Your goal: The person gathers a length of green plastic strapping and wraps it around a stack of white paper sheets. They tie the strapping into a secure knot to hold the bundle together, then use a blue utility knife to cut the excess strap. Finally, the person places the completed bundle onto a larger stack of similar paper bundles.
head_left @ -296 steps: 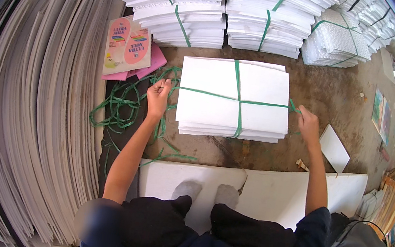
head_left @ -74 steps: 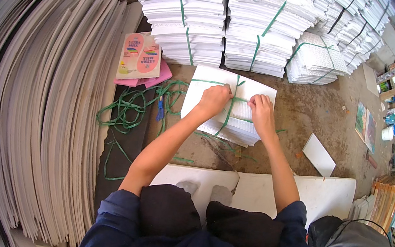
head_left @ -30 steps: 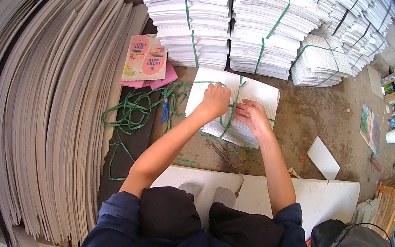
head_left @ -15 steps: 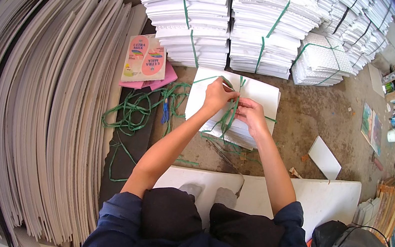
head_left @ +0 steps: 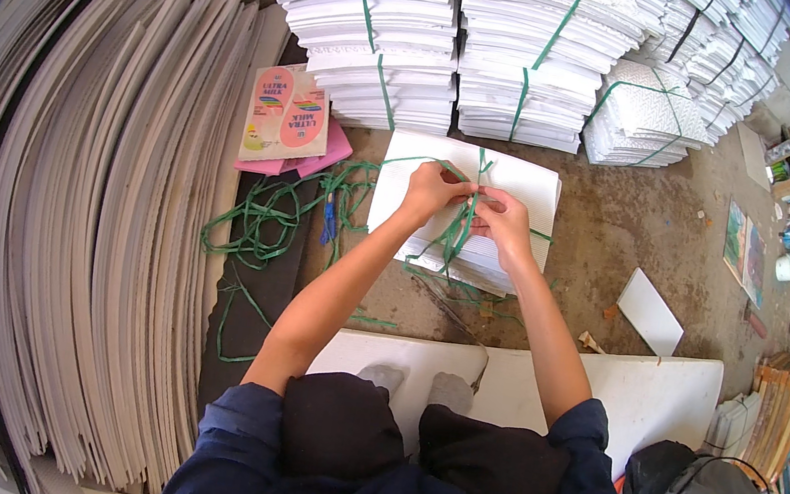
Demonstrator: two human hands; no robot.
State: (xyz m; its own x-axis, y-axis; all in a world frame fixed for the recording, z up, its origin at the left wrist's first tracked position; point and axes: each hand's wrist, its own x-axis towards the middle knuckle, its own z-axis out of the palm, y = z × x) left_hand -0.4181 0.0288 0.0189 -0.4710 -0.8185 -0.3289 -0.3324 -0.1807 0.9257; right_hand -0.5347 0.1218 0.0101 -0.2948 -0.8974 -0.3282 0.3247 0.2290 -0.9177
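Observation:
A stack of white sheets (head_left: 400, 209) lies on the floor in front of me, with green plastic strapping (head_left: 468, 225) running across and along it. Over the middle of its top, my left hand (head_left: 435, 190) pinches the strapping where the strands cross. My right hand (head_left: 501, 224) pinches it from the other side, the fingertips of both hands almost meeting. Loose strap ends hang below the fingers over the near edge of the stack. Whether a knot is formed between the fingertips is hidden.
Tall tied stacks of white sheets (head_left: 534, 44) stand behind. Upright boards (head_left: 105, 226) fill the left. Nearby lie tangled green strapping (head_left: 261, 228), a blue-handled tool (head_left: 330, 220) and a printed carton sheet (head_left: 287, 116). A white panel (head_left: 650, 313) lies right; a white board (head_left: 617, 390) is by my feet.
My fingertips have come closer together at the strap crossing, the right hand shifting slightly up and left. The whole view has moved a little; both hands keep their pinch.

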